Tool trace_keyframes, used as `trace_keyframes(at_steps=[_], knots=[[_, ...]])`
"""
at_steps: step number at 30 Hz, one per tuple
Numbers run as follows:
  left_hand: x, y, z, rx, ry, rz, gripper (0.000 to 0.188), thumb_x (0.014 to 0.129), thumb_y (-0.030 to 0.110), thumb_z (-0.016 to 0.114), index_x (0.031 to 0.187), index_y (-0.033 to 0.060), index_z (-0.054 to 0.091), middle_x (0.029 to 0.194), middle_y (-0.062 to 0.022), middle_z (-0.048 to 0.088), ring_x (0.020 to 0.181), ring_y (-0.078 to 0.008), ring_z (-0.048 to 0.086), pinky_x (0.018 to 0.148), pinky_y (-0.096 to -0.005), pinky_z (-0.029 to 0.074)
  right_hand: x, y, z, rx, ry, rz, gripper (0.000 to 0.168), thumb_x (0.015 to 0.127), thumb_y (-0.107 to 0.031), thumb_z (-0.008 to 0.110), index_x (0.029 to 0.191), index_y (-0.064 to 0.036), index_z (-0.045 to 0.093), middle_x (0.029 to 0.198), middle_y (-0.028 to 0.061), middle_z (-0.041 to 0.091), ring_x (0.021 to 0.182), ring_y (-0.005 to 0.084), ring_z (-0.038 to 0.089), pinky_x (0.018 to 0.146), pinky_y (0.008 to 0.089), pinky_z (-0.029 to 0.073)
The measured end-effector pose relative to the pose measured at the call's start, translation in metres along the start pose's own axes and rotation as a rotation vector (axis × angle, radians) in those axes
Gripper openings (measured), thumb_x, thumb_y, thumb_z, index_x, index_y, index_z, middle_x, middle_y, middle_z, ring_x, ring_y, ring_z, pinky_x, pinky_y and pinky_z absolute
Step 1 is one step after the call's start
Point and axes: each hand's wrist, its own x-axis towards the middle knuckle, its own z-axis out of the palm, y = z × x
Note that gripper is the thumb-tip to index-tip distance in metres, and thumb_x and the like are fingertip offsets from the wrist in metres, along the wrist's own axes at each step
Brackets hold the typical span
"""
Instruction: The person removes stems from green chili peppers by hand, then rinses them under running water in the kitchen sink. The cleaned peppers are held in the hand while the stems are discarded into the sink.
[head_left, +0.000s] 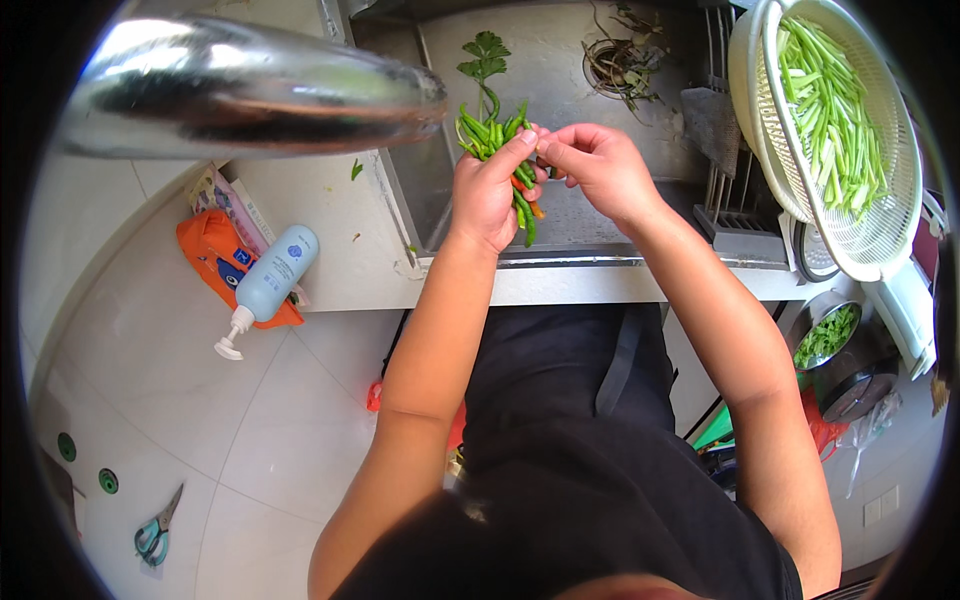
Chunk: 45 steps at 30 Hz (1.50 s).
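Over the metal sink (540, 52), my left hand (487, 195) is closed around a bunch of green and orange-red chili peppers (487, 135). My right hand (600, 165) meets it from the right, thumb and fingertips pinched together at the edge of the bunch; a small bit, perhaps a stem, seems to lie between them, too small to be sure. A leafy green sprig (484, 56) lies in the sink just beyond the peppers. Roots and plant scraps (637, 71) are heaped at the drain.
A large metal faucet (255, 90) reaches in from the left. On the right stand a white colander (904, 217) of cut green stalks and a metal bowl (814, 307) of chopped greens. A blue pump bottle (277, 274) lies by an orange packet (210, 244) at the left.
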Motion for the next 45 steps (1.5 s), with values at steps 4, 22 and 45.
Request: trace_keyframes(at_steps=[4, 22, 45], knots=[[0.000, 0.013, 0.005, 0.087, -0.014, -0.062, 0.020, 0.094, 0.021, 0.069, 0.102, 0.0029, 0.068, 0.083, -0.0061, 0.066, 0.059, -0.0130, 0.056, 0.046, -0.0252, 0.039, -0.001, -0.013, -0.020, -0.579, 0.104, -0.214, 0.019, 0.088, -0.013, 0.070, 0.106, -0.006, 0.072, 0.088, 0.0056, 0.070, 0.080, 0.0159, 0.065, 0.077, 0.0285, 0.053], [0.004, 0.009, 0.003, -0.193, -0.332, -0.388, 0.019, 0.099, 0.022, 0.058, 0.097, 0.0050, 0.065, 0.075, -0.0016, 0.064, 0.058, -0.0103, 0.054, 0.041, -0.0205, 0.037, 0.001, -0.048, -0.036, -0.861, -0.094, -0.724, 0.016, 0.078, -0.018, 0.071, 0.084, -0.005, 0.067, 0.083, 0.0094, 0.065, 0.077, 0.0279, 0.063, 0.069, 0.0383, 0.051], [-0.014, 0.020, 0.012, 0.151, -0.344, -0.105, 0.019, 0.091, 0.019, 0.072, 0.094, 0.0006, 0.067, 0.074, -0.0101, 0.066, 0.052, -0.0130, 0.053, 0.045, -0.0270, 0.041, -0.023, -0.044, -0.019, -0.535, 0.079, -0.332, 0.018, 0.084, -0.018, 0.066, 0.085, 0.000, 0.065, 0.068, 0.0020, 0.062, 0.062, 0.0138, 0.057, 0.062, 0.0284, 0.047]])
